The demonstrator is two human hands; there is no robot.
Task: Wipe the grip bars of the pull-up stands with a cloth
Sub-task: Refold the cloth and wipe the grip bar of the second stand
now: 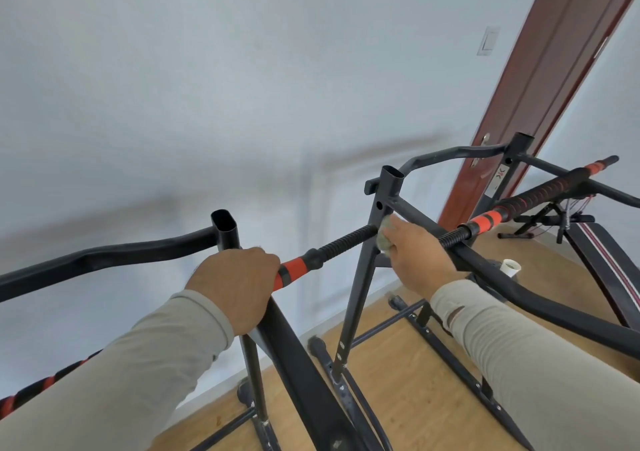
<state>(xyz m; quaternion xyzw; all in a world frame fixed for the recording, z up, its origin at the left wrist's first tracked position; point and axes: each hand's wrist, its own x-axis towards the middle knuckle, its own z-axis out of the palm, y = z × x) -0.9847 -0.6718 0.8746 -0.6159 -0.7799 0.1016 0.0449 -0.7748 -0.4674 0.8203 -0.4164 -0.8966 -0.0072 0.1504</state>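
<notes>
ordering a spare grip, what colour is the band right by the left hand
Orange-red band with a narrow black ring, beside the left hand; head view.

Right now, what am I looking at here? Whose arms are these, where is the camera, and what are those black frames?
There is no machine here: a person wears a camera on the head, so you look down along their own arms. The black frames are pull-up stands standing on a wooden floor. The left hand grips a grip bar with orange bands. The right hand holds a small greenish cloth against the near stand's upright, where that bar ends. Behind are a white wall, a brown door and a light switch.
</notes>
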